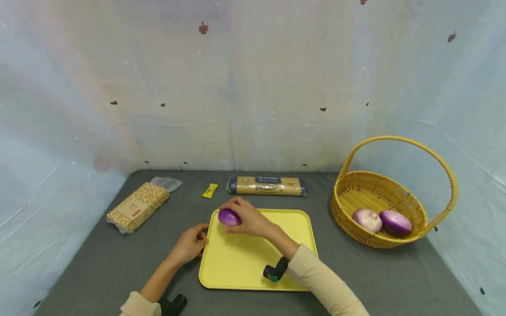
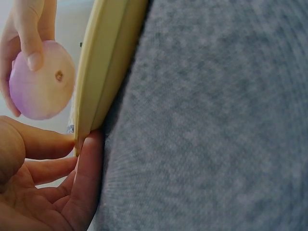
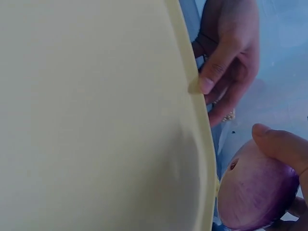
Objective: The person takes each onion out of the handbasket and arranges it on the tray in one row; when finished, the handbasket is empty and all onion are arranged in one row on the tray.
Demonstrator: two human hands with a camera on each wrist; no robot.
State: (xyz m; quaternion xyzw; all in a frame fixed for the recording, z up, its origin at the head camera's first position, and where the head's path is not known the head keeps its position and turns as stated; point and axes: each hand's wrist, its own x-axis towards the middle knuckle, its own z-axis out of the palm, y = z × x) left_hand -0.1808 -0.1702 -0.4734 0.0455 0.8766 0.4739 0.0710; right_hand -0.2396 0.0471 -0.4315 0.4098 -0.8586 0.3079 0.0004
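My right hand grips a purple onion over the far left corner of the yellow tray. In the right wrist view the onion shows a small brown spot on its pale end, with a thumb lying across its skin. At the tray's left edge is my left hand. The left wrist view shows thumb and fingers of this hand pinching the tray rim. Whether the onion touches the tray is hard to tell.
To the right stands a wicker basket with a tall handle, holding a pale purple onion and a darker one. Behind the tray lie a spaghetti pack and a small yellow packet. A bag of pale beans or kernels lies left.
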